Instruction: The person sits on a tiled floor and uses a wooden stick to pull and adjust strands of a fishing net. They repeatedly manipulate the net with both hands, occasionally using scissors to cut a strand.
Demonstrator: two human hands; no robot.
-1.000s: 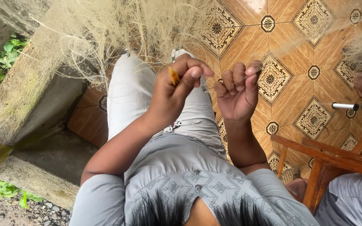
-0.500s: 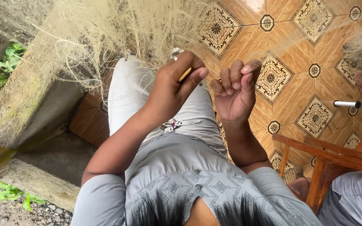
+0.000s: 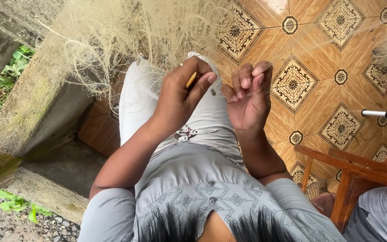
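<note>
Yellow needle [image 3: 191, 79] lower — left hand [image 3: 182, 96] pinching.

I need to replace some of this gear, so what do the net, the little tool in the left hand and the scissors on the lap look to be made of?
The net looks like fine pale synthetic line: thin, translucent, curling strands. The tool pinched in the left hand is yellow-orange and smooth, perhaps plastic or bamboo; too little shows. The scissors look like bare metal, silvery and shiny.

left hand [image 3: 182, 96] pinching yellow needle [image 3: 191, 79] — pale netting [image 3: 113, 40]
</note>
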